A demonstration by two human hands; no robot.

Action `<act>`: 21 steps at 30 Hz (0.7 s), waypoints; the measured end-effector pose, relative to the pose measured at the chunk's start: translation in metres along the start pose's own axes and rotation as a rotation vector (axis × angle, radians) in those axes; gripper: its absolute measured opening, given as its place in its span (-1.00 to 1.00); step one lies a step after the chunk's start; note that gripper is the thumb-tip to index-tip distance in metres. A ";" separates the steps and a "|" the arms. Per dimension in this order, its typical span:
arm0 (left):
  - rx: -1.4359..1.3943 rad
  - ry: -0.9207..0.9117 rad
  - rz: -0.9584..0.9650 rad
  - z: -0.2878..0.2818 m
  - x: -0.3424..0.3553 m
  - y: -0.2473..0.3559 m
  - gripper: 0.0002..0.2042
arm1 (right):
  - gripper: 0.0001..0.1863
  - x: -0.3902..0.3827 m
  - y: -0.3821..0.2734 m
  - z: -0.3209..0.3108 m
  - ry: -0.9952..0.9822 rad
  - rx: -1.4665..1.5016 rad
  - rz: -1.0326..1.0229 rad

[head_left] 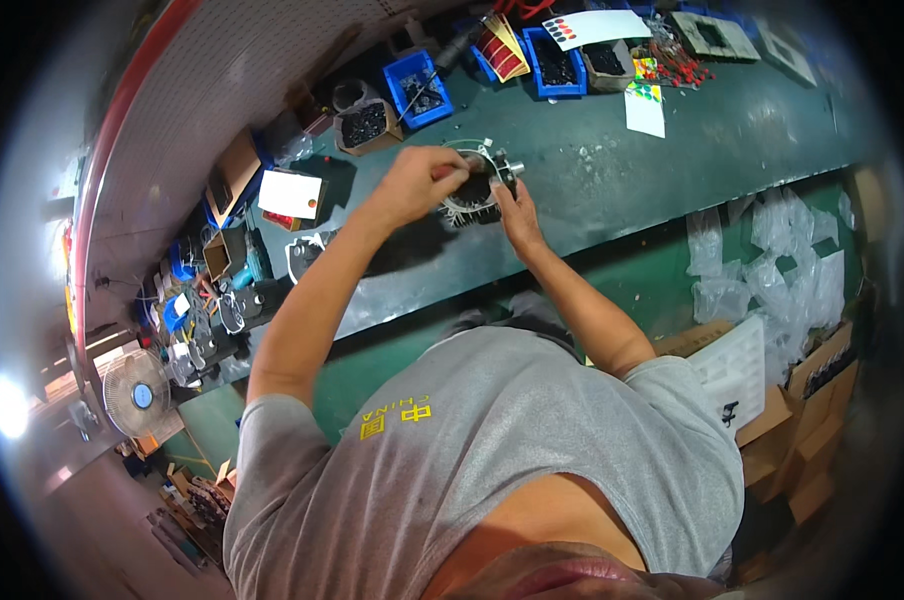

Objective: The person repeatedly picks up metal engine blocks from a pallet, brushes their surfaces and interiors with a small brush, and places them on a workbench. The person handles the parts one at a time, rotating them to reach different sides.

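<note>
A round silver metal housing [469,212] with cooling fins and a dark hollow inside stands on the green workbench [592,210]. A short metal stub [515,168] sticks out on its right. My left hand [412,187] is over the housing's opening, its fingertips pinched together at the left part of the rim. What they pinch, if anything, is too small to make out. My right hand [518,220] grips the housing's right side, thumb toward the rim. A thin greenish wire [462,141] arcs above the far edge of the housing.
Blue bins [418,90] and a cardboard box [368,128] of small dark parts line the bench's far side. A white card [290,194] lies on a box at left, near another silver part [304,255]. Clear plastic bags [772,250] hang at right; a fan [137,393] stands at left.
</note>
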State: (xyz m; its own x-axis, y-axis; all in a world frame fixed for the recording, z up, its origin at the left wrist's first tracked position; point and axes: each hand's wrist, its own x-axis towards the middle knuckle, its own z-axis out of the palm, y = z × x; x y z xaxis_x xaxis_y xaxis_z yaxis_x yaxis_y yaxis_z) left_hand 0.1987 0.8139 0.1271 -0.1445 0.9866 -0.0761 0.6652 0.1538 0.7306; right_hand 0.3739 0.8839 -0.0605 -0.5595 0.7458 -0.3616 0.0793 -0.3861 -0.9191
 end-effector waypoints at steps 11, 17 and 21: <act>0.469 -0.083 -0.091 0.013 0.009 0.005 -0.84 | -0.54 0.005 -0.007 0.012 -0.004 0.054 -0.045; -0.304 0.295 -0.395 0.008 0.004 -0.012 -0.82 | -0.52 0.005 -0.005 0.007 -0.038 0.025 -0.015; -0.618 0.183 -0.326 0.029 -0.017 -0.021 -0.85 | -0.44 0.011 -0.003 0.001 -0.120 -0.027 -0.022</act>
State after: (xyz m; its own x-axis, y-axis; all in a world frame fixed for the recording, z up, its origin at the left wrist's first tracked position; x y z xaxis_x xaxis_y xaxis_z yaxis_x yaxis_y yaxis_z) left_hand 0.2086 0.7956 0.0935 -0.4214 0.8624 -0.2805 0.0392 0.3264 0.9444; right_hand 0.3662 0.8927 -0.0613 -0.6561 0.6829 -0.3211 0.0869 -0.3544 -0.9311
